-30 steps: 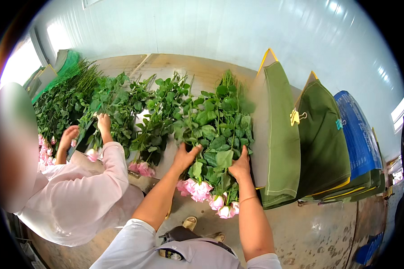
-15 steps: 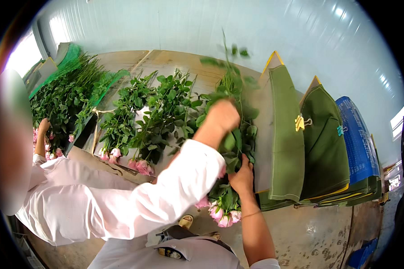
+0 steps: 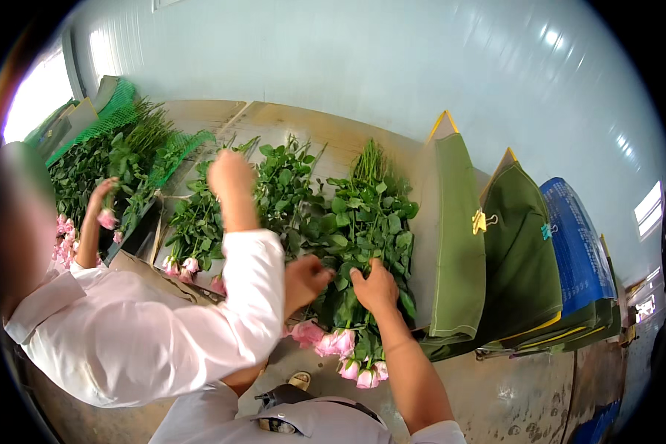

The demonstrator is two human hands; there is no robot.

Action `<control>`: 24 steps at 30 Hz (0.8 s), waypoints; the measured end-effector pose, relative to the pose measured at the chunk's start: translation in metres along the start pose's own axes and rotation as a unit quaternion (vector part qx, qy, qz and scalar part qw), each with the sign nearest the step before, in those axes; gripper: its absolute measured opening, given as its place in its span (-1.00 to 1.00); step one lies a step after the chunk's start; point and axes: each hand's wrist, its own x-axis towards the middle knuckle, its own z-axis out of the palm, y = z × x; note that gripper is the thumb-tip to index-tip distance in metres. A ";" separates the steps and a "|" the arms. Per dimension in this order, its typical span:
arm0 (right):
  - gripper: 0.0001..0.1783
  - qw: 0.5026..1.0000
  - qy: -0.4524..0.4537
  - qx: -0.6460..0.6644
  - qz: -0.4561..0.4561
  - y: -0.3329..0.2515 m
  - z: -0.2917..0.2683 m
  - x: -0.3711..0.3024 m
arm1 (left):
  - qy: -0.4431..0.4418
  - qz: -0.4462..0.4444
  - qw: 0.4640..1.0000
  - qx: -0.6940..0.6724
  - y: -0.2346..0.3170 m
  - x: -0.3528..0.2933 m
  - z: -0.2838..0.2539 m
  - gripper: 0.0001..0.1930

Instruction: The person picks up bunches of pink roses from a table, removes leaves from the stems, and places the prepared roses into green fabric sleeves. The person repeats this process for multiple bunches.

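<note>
A bunch of pink roses [image 3: 362,222] with leafy green stems lies on the table, its blooms [image 3: 340,346] pointing toward me. My right hand [image 3: 374,286] grips the stems in the middle of the bunch. At the bunch's left side my left hand [image 3: 308,278] is curled closed among the leaves, and a co-worker's white sleeve [image 3: 222,311] partly covers its forearm. That co-worker stands at my left, with one hand [image 3: 229,176] raised above a neighbouring rose bunch [image 3: 200,229] and the other hand [image 3: 102,198] at a pink rose.
More rose bunches [image 3: 96,170] and green netting [image 3: 126,111] fill the table's left end. To the right, upright green panels [image 3: 455,237] held with clips stand next to a blue one [image 3: 577,244]. The wet table edge [image 3: 540,392] runs in front, with a white wall behind.
The co-worker's arm, which reached across my bunch half a second ago, has drawn back to the left. My hands stay on the rose bunch.
</note>
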 end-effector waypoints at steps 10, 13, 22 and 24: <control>-0.63 0.983 0.104 0.150 -0.023 0.065 -0.008 0.034 | -0.131 -0.061 0.989 -0.034 0.032 0.010 0.076 -0.53; -0.64 0.986 0.137 -0.066 -0.065 0.042 -0.009 0.013 | -0.091 -0.091 0.992 -0.019 0.041 0.016 0.061 -0.68; -0.55 0.779 -0.160 0.600 -0.082 -0.050 0.004 0.001 | -0.160 -0.026 0.955 -0.246 0.015 0.051 -0.024 -0.75; -0.67 0.778 -0.171 0.602 -0.059 -0.064 0.028 0.020 | 0.071 0.168 0.980 0.079 -0.011 0.064 -0.049 -0.82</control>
